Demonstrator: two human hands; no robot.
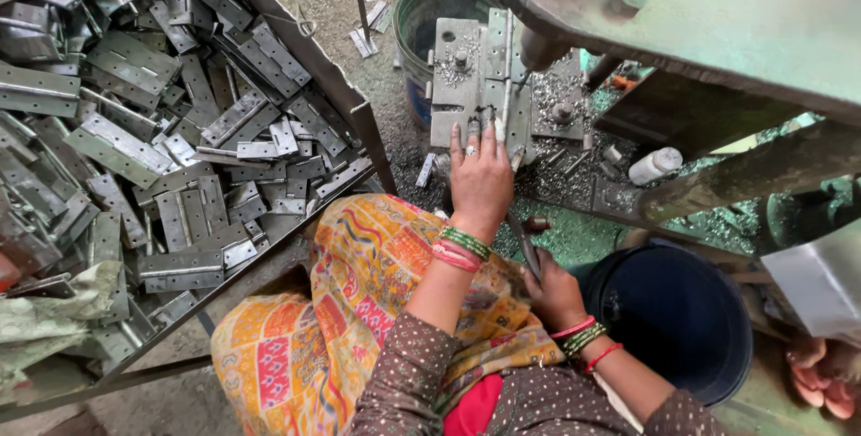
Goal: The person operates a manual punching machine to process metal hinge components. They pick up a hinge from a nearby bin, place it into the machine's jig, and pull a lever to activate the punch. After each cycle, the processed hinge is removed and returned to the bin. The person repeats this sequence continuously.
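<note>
Steel hinge (495, 86) is lying on the press bed under my left hand's (480, 180) flat fingertips, while my right hand (553, 291) is gripping a lever (525, 243); heaped hinges (161, 122) left of me are waiting.

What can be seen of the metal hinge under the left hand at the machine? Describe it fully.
The metal hinge is a grey, dull steel piece with two flat leaves joined along a central knuckle, lying open and flat on the machine bed beneath the press head. Metal shavings are scattered on and around it. The left hand presses its near edge with the fingers. The far end reaches towards a green bucket.
</note>
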